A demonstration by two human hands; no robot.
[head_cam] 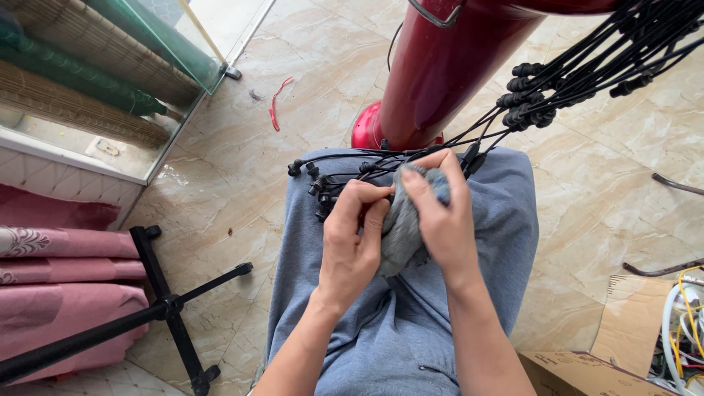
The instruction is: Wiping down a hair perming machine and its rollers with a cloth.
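Brown cardboard box (587,367) sits right of both hands; left hand (352,242) pinches black cables (345,172), right hand (440,220) grips grey cloth (402,235).

Grey cloth (402,231), black cables (345,180), red post (440,73), seemingly marbled beige floor (242,169)

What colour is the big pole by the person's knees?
The pole is dark red and shiny, seen best in the head view.

Cables (345,172) on lap (411,323), before post (440,73)
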